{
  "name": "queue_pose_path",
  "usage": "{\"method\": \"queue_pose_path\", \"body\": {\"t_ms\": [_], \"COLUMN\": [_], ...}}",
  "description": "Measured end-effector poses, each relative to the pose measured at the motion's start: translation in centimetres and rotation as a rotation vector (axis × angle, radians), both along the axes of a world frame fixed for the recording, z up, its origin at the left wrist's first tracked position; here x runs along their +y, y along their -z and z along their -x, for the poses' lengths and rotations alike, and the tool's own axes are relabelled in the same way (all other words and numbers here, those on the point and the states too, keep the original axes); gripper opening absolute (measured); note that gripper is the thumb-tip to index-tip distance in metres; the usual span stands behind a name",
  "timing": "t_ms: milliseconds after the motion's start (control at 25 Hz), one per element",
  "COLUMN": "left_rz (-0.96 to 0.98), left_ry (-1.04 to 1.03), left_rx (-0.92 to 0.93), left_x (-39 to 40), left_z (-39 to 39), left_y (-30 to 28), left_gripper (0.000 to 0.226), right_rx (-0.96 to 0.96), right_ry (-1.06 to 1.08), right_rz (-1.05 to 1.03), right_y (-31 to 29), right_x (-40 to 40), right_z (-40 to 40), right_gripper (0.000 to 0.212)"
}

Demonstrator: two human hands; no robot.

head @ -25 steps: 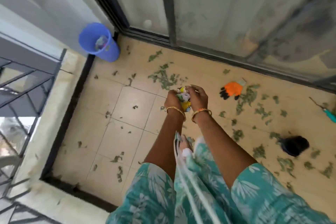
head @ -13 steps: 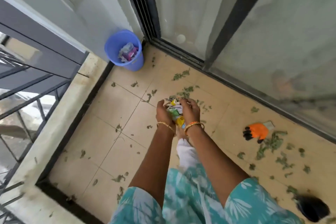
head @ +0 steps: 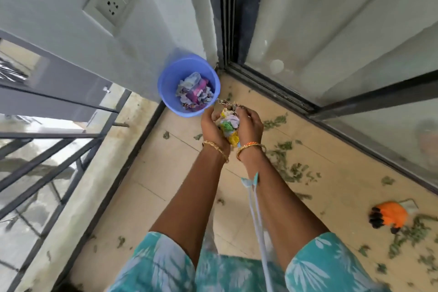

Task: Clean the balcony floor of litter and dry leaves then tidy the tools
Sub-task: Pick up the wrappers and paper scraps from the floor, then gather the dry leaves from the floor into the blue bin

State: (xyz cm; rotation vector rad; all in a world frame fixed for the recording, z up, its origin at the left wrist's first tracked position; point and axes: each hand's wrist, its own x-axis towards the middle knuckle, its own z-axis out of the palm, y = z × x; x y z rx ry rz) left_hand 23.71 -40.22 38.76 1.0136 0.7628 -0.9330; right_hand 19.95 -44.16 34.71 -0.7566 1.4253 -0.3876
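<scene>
Left hand (head: 213, 127): I curl its fingers round the litter (head: 228, 125).
Right hand (head: 250, 125): I cup the wad's other side, fingers curled.
Litter: crumpled wrappers pressed between both palms, just beside the bucket (head: 170, 83) rim.
Bucket: blue, in the corner, wrappers inside.
Leaves (head: 294, 170): scattered on the floor (head: 166, 173).
Glove (head: 391, 214): orange, lying well right.

A home balcony is shown: a tiled floor (head: 166, 173) strewn with leaves (head: 282, 161), bounded by a metal railing (head: 47, 156), sliding glass doors (head: 331, 42) and a wall with a socket (head: 111, 5).
</scene>
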Motion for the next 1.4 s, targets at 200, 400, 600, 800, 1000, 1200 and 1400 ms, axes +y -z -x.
{"method": "queue_pose_path", "body": {"t_ms": [200, 400, 600, 800, 1000, 1200, 1400], "left_rz": [0.015, -0.03, -0.499, -0.748, -0.732, -0.684, -0.65], "left_ry": [0.109, 0.241, 0.47, 0.723, 1.037, 1.367, 1.522], "left_rx": [0.052, 0.016, -0.053, -0.411, -0.719, -0.737, -0.758], "left_x": [0.9, 1.5, 3.7, 4.8, 5.9, 9.3, 15.2], "left_z": [-9.3, -16.3, -19.8, -18.1, -14.0, -10.2, -8.1], "left_y": [9.2, 15.2, 18.4, 19.4, 17.4, 15.8, 16.5], "left_gripper": [0.039, 0.044, 0.054, 0.038, 0.015, 0.012, 0.011], "right_rx": [0.004, 0.017, 0.127, 0.202, 0.287, 0.354, 0.385], "right_ry": [0.061, -0.29, -0.301, -0.28, -0.205, -0.302, -0.161], "right_rz": [-0.047, -0.072, -0.106, -0.045, 0.027, 0.098, 0.098], "right_y": [8.1, 14.0, 15.7, 14.1, 11.6, 10.0, 9.7], "right_x": [0.0, -1.8, -2.7, -2.1, -0.1, 4.8, 11.4], "right_z": [-9.2, -15.2, -14.0, -10.6, -7.3, -1.6, 3.2], "right_gripper": [0.013, 0.018, 0.032, 0.011, 0.028, 0.033, 0.013]}}
